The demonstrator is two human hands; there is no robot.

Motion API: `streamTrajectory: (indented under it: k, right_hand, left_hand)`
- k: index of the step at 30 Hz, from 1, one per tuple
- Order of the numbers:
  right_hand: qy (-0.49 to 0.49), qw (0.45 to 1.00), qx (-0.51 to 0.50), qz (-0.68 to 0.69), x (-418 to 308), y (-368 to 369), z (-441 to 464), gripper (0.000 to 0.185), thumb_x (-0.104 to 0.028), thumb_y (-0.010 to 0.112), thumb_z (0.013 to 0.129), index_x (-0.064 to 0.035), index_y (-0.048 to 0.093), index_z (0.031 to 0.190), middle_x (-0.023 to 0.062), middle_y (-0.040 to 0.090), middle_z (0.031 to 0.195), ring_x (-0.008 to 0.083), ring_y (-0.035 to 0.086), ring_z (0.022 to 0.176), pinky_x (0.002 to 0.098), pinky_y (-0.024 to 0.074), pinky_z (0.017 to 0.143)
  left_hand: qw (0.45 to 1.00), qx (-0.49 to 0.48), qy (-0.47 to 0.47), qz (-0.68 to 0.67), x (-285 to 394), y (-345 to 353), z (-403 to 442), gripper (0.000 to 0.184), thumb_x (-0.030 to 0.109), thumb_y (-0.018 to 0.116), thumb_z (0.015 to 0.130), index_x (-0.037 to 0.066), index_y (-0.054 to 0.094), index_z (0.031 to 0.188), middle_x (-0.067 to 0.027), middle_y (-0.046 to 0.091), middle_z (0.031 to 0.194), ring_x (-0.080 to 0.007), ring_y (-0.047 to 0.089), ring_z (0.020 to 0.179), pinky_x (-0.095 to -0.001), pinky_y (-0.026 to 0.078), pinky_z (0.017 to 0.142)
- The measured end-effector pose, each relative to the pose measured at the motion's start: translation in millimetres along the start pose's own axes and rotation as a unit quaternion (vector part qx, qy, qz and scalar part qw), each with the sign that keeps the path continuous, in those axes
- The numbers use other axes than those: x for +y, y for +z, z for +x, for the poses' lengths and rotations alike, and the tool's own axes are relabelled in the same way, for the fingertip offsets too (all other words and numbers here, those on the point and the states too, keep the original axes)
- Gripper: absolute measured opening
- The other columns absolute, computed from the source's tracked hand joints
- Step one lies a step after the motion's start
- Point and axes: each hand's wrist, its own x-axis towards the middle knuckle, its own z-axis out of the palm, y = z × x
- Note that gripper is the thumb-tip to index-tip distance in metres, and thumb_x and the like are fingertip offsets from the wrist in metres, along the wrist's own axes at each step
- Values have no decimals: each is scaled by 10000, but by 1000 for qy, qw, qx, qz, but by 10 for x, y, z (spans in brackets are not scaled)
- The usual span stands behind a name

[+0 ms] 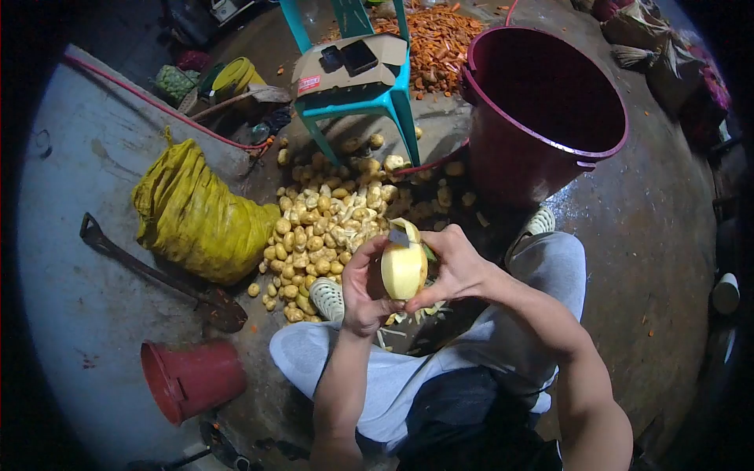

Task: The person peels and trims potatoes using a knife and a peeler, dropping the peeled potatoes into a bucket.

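A large, mostly peeled pale yellow potato (403, 272) is held upright between both hands above the lap. My left hand (364, 292) wraps its fingers round the potato's left side. My right hand (451, 267) is closed at its right side, with the thumb against the bottom of the potato. At the top of the potato lies the flat metal blade of a peeler (400, 236), with a curled strip of peel (405, 227) over it. The peeler's handle is mostly hidden by my right hand. Just beyond the hands, a heap of potatoes (318, 235) covers the floor.
A yellow sack (200, 216), a shovel (149, 271) and a red bucket (195, 378) are at the left. Ahead stands a turquoise chair (385, 102) bearing cardboard (330, 77) and two dark devices. A large maroon tub (510, 149) stands front right; orange peelings (440, 43) lie behind the chair.
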Motion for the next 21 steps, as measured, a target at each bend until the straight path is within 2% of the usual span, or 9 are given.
streamTrajectory:
  k: [4, 6, 10, 14, 16, 17, 19, 20, 21]
  right_hand:
    - [-40, 998, 35, -34, 91, 49, -31, 735, -672, 799, 588, 15, 589, 741, 180, 568, 564, 371, 606, 519, 394, 483, 508]
    - [-73, 980, 41, -178, 107, 48, -54, 671, -671, 730, 689, -28, 539, 703, 138, 536, 533, 353, 593, 498, 415, 461, 463]
    - [-100, 952, 69, -281, 14, 48, -83, 564, -606, 647, 805, -64, 518, 722, 84, 505, 515, 306, 567, 453, 403, 432, 417]
    - [-95, 955, 66, -273, 46, 24, -66, 550, -586, 649, 812, -47, 550, 760, 108, 534, 537, 335, 573, 470, 424, 444, 444]
    - [-45, 996, 9, -73, 63, 61, -63, 546, -552, 663, 810, -11, 587, 814, 158, 569, 578, 372, 593, 514, 428, 467, 493]
    - [-44, 996, 9, -72, 53, 60, -55, 546, -552, 663, 810, -11, 587, 814, 158, 569, 578, 372, 593, 514, 428, 467, 493]
    - [57, 998, 32, -5, 13, -2, -10, 628, -585, 701, 756, 29, 601, 848, 216, 576, 604, 404, 609, 561, 424, 489, 548]
    - [83, 995, 10, -49, 21, -41, 10, 757, -662, 747, 654, 61, 589, 816, 245, 571, 608, 410, 621, 587, 416, 496, 568]
    - [83, 995, 11, -49, 16, -46, 7, 757, -662, 747, 654, 61, 589, 816, 245, 571, 608, 410, 621, 587, 416, 496, 568]
  left_hand:
    - [999, 13, 38, 20, -116, -94, 16, 866, 128, 895, 594, 12, 445, 1325, -110, 574, 1262, -220, 584, 1148, -337, 474, 999]
    - [997, 19, 67, 21, -138, -76, 21, 840, 105, 885, 607, 29, 447, 1320, -99, 580, 1246, -216, 591, 1131, -333, 480, 988]
    - [993, 74, 90, 35, -150, -5, 41, 821, 81, 893, 617, 44, 447, 1304, -77, 575, 1220, -200, 577, 1121, -327, 472, 982]
    - [994, 82, 77, -6, -191, 22, 39, 799, 66, 882, 648, 42, 438, 1312, -71, 561, 1226, -196, 554, 1142, -331, 439, 1009]
    - [994, 93, 60, -21, -175, 41, 62, 818, 106, 882, 646, 36, 421, 1318, -77, 553, 1236, -203, 551, 1149, -331, 445, 1007]
    - [993, 105, 41, -36, -165, 41, 66, 839, 147, 883, 643, 30, 405, 1324, -83, 545, 1245, -209, 548, 1157, -330, 451, 1005]
    - [995, 81, 36, -36, -114, 4, 66, 873, 172, 871, 655, 2, 384, 1359, -117, 566, 1218, -227, 592, 1100, -344, 475, 988]
    - [997, 68, 27, -26, -77, -7, 57, 881, 178, 869, 647, -15, 389, 1361, -132, 576, 1214, -238, 612, 1080, -351, 484, 986]
    - [998, 57, 32, -17, -47, 34, 75, 883, 178, 873, 634, -28, 403, 1353, -140, 583, 1217, -242, 623, 1072, -355, 489, 984]
